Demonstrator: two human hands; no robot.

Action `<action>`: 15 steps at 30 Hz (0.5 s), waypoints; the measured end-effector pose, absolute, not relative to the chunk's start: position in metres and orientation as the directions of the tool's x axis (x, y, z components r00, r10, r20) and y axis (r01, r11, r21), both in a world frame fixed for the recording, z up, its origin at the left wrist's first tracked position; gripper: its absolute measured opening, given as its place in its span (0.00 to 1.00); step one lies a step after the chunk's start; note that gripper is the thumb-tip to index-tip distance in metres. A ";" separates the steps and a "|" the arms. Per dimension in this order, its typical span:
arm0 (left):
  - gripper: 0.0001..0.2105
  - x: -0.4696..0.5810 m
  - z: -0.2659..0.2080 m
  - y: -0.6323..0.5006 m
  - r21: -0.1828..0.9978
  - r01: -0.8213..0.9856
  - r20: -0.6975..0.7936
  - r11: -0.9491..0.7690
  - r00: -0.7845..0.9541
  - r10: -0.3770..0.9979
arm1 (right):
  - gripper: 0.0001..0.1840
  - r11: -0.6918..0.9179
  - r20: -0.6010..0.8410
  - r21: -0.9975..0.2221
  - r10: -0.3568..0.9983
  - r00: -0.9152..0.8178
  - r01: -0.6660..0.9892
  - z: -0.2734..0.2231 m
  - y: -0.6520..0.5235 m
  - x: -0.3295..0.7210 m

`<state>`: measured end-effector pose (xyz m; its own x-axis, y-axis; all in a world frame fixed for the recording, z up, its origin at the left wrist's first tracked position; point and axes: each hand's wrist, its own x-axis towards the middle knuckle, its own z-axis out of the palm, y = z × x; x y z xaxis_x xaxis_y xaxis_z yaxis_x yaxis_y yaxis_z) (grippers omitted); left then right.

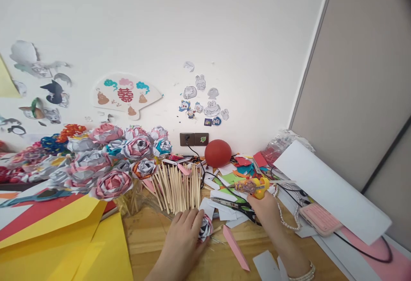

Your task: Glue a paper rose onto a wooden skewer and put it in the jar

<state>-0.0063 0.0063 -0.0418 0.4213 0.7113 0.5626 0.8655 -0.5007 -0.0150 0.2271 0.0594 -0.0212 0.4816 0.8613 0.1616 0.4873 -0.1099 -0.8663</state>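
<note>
My left hand is closed around a small paper flower with pink, white and dark petals, low over the wooden table; part of the bloom is hidden by my fingers. A yellow hot glue gun is gripped in my right hand, its nozzle end pointing left and a pale glue stick sticking out at the back. Between my hands lie a folded pink paper strip and a pair of scissors among white paper pieces. Just beyond my left hand stands a bunch of wooden sticks.
Finished paper flowers crowd the left back, above yellow paper sheets. A red balloon rests against the wall by a socket. On the right are a pink calculator-like object, a bead string and a white sheet.
</note>
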 end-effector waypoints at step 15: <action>0.16 -0.006 -0.039 0.005 0.010 0.867 0.529 -0.497 0.417 0.739 | 0.04 -0.056 0.163 -0.897 0.880 0.447 0.438 -0.023 0.060 0.227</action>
